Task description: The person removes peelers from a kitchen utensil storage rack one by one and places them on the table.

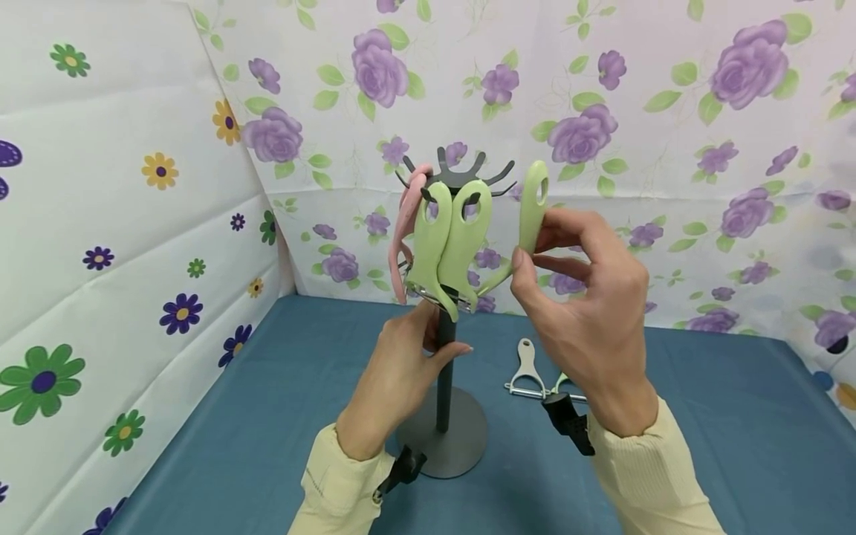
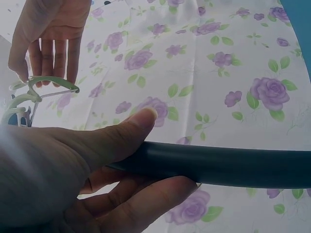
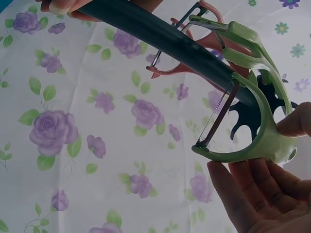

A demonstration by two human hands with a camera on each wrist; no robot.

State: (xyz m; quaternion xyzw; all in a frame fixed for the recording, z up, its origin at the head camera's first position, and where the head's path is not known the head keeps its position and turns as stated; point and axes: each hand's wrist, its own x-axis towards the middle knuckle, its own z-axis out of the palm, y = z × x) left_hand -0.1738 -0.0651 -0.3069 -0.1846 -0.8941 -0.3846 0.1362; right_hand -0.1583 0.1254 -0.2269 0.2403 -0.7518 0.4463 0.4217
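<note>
Right fingers (image 1: 570, 221) are pinching a green peeler (image 1: 531, 219); left fingers (image 2: 158, 198) are gripping the post (image 1: 444, 394). The peeler's hole (image 1: 542, 186) should be facing a bare hook (image 1: 501, 174).

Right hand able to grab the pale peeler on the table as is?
Probably not: the right hand is pinching a green peeler. With that hand free, likely yes; nothing visible covers the handle of the pale peeler.

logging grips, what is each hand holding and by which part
The right hand pinches a green Y-peeler by its handle; the left hand grips the utensil stand by its post.
</note>
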